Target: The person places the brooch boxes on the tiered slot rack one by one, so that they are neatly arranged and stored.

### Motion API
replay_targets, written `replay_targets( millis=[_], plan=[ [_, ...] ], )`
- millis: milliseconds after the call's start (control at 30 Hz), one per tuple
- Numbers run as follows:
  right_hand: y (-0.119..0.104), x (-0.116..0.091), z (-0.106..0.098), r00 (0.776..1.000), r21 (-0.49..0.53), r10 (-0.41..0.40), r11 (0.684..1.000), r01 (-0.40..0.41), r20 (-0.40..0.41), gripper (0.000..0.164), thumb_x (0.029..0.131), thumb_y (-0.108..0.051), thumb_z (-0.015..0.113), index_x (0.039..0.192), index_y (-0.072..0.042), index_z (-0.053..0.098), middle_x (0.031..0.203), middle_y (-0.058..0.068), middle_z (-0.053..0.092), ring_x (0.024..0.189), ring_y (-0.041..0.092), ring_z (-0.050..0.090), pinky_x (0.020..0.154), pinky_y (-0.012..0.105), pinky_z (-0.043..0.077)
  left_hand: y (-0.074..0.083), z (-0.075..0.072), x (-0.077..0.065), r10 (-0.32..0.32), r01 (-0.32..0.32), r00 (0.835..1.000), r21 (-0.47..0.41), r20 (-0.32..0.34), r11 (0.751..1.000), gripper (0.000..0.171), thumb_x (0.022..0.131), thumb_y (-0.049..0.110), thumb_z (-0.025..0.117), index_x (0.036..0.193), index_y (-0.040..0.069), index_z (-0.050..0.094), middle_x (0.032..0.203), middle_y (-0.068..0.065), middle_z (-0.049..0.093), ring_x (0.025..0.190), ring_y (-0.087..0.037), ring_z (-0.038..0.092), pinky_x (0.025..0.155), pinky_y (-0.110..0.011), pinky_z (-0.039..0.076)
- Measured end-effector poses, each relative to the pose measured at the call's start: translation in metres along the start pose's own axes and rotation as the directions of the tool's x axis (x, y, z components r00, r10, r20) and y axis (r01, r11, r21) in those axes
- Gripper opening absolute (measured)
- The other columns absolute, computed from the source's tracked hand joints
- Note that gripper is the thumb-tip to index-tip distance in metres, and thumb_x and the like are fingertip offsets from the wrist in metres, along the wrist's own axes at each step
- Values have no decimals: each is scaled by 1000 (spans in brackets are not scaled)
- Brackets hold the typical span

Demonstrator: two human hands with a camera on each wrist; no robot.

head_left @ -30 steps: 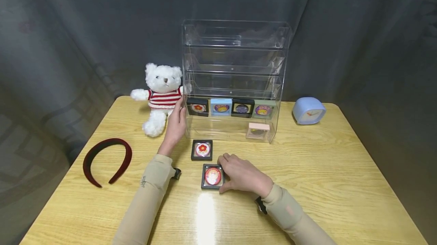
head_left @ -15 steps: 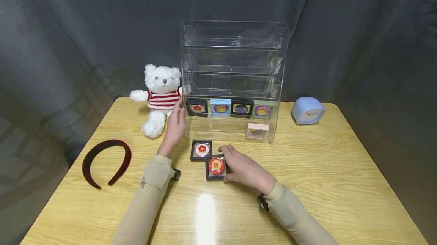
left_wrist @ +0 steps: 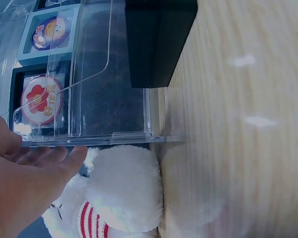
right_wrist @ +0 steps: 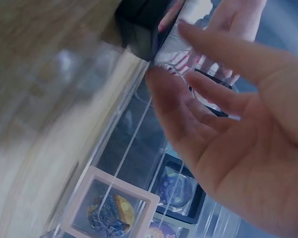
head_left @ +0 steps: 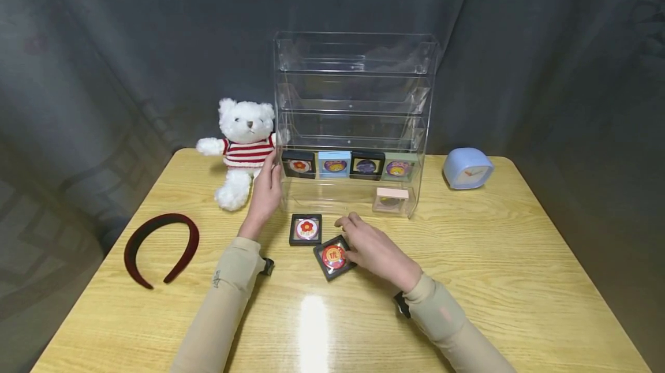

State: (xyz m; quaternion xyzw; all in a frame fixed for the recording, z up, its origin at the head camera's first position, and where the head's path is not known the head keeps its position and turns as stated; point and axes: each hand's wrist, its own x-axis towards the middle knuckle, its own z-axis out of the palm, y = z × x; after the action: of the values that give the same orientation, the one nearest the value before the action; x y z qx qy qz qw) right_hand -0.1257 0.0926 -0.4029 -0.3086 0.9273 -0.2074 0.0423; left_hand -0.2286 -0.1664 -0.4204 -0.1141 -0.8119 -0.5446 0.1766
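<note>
In the head view, my left hand [head_left: 265, 194] rests along the left side of a clear acrylic display rack [head_left: 353, 101]; its fingers [left_wrist: 49, 158] lie against the side panel. My right hand [head_left: 376, 249] hovers before the rack, fingers spread apart. Its thumb lies over the right edge of a black-framed badge case [head_left: 332, 256] with a red badge, turned at an angle on the table. Behind it to the left lies another black-framed badge case [head_left: 305, 229] with a red flower. Nothing sits between the right fingers in the right wrist view.
One rack tier carries several badge cases, including a light-blue one [head_left: 335, 164]. A pink case [head_left: 391, 200] is on the bottom tier. A white teddy bear [head_left: 249, 153] leans left of the rack, a dark red headband [head_left: 162, 217] lies further left, and a blue clock [head_left: 469, 168] stands right.
The red badge case moved toward the rack, its badge turned to show a character, then rotated askew as my right fingers loosened from it. My left hand stayed at the rack.
</note>
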Motion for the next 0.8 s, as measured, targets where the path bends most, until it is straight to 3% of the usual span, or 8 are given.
replay_targets(
  millis=[133, 267, 533, 800],
  plan=[
    [1, -2, 0, 992, -3, 26, 1000, -26, 123, 86, 80, -26, 97, 146, 8, 55, 138, 27, 60, 115, 39, 64, 91, 53, 62, -1, 0, 0, 9, -9, 1000, 0, 1, 1000, 47, 115, 0, 37, 161, -8, 37, 162, -30, 43, 149, -42, 43, 125, -49, 38],
    [2, -4, 0, 978, -15, 27, 1000, -25, 205, 92, 75, -24, 99, 149, 6, 54, 146, 25, 59, 126, 40, 59, 101, 55, 58, -2, 0, 0, 9, -9, 1000, 3, -1, 1000, 47, 115, 0, 37, 161, -8, 37, 161, -31, 44, 148, -43, 44, 124, -50, 39],
    [7, -2, 0, 973, -24, 28, 999, -23, 230, 83, 76, -18, 98, 145, 5, 58, 142, 24, 59, 124, 39, 59, 102, 54, 58, 0, 0, 0, 3, -3, 1000, 13, -5, 1000, 47, 114, 0, 38, 160, -7, 38, 160, -31, 45, 146, -44, 46, 124, -51, 40],
    [13, -3, 0, 981, 35, -64, 998, 59, 185, 72, 66, -20, 102, 121, 0, 59, 111, 8, 62, 98, 23, 62, 91, 43, 61, 3, 0, 0, -14, 14, 1000, -5, 12, 1000, 48, 115, 1, 36, 162, -7, 35, 163, -29, 42, 150, -41, 42, 125, -48, 38]
  ],
)
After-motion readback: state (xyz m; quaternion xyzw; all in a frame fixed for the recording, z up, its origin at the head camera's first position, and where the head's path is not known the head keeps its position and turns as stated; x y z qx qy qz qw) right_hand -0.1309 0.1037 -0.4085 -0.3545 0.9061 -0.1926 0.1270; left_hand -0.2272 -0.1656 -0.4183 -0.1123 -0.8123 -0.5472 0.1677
